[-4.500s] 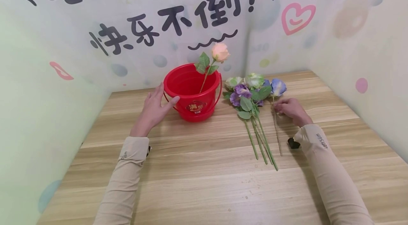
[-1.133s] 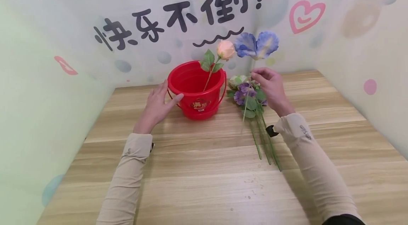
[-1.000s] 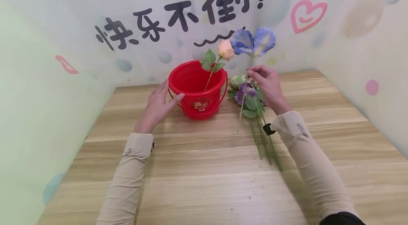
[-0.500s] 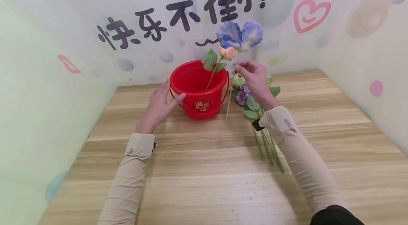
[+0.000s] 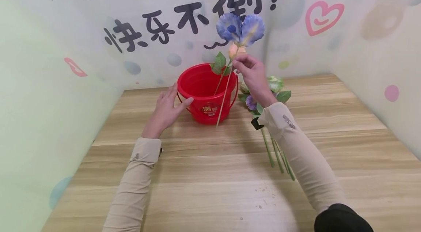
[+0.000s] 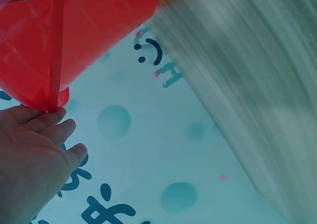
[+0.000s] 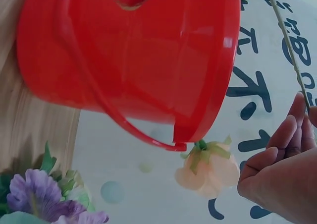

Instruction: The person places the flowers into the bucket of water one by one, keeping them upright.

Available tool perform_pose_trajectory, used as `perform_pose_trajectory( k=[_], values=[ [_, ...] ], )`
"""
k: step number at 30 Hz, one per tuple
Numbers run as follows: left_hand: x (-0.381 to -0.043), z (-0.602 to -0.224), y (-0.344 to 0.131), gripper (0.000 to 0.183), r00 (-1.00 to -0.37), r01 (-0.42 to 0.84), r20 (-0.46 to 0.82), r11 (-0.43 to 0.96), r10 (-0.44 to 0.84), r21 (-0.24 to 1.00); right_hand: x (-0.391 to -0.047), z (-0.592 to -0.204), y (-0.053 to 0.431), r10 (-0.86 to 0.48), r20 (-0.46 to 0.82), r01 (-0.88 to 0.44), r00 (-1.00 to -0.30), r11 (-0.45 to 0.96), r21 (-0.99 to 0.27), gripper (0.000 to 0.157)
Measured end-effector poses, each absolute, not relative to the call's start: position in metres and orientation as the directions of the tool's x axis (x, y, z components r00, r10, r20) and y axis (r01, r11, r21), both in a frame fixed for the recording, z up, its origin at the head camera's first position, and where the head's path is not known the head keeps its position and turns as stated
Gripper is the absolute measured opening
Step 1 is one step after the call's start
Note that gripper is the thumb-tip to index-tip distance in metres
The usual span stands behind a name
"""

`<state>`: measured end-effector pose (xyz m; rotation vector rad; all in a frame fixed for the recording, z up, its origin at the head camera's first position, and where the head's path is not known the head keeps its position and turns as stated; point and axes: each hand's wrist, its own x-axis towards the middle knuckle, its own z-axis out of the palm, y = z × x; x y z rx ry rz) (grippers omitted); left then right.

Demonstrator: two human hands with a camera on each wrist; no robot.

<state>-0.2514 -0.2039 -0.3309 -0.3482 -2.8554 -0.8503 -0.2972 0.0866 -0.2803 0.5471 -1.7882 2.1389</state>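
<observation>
A red bucket (image 5: 200, 109) stands on the table with a peach rose (image 5: 232, 50) leaning inside it. My left hand (image 5: 166, 111) rests against the bucket's left rim, its fingers fairly straight; the left wrist view shows its fingertips at the rim by the handle (image 6: 57, 45). My right hand (image 5: 253, 75) pinches the thin stem of a blue iris (image 5: 241, 30) between thumb and fingers. The bloom is above the hand, and the stem (image 5: 225, 95) slants down in front of the bucket. In the right wrist view the right hand (image 7: 285, 164) grips the stem beside the bucket's rim.
Several more flowers, purple (image 5: 251, 102) and pale green-white (image 5: 275, 83), lie on the table (image 5: 197, 173) right of the bucket, partly under the right forearm. Their green stems (image 5: 276, 155) point toward the front. A printed wall (image 5: 158, 2) stands behind.
My right hand picked the blue iris up from the right of the flower pile, raised it and carried it left to the front of the bucket. My left hand has stayed on the bucket.
</observation>
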Motion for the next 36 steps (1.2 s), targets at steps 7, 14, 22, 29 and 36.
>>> perform_pose_trajectory(
  k=[7, 14, 22, 29, 36],
  values=[
    [-0.251, -0.332, -0.204, 0.100, -0.964, 0.255, 0.199, 0.809, 0.174, 0.529, -0.303, -0.274, 0.080, 0.008, 0.455, -0.449, -0.890, -0.190, -0.873, 0.009],
    [-0.251, -0.330, -0.204, 0.100, -0.960, 0.269, 0.214, 0.815, 0.183, 0.513, -0.311, -0.270, 0.074, 0.057, 0.475, -0.476, -0.878, -0.202, -0.856, 0.013],
    [-0.250, -0.331, -0.204, 0.099, -0.957, 0.278, 0.226, 0.811, 0.184, 0.514, -0.316, -0.266, 0.068, 0.104, 0.467, -0.478, -0.878, -0.227, -0.849, 0.007],
    [-0.250, -0.329, -0.204, 0.100, -0.960, 0.268, 0.212, 0.810, 0.181, 0.522, -0.323, -0.261, 0.064, 0.164, 0.447, -0.476, -0.879, -0.291, -0.830, 0.011],
    [-0.247, -0.328, -0.203, 0.100, -0.965, 0.251, 0.198, 0.810, 0.170, 0.530, -0.327, -0.260, 0.064, 0.231, 0.435, -0.488, -0.871, -0.297, -0.821, 0.013]
  ],
)
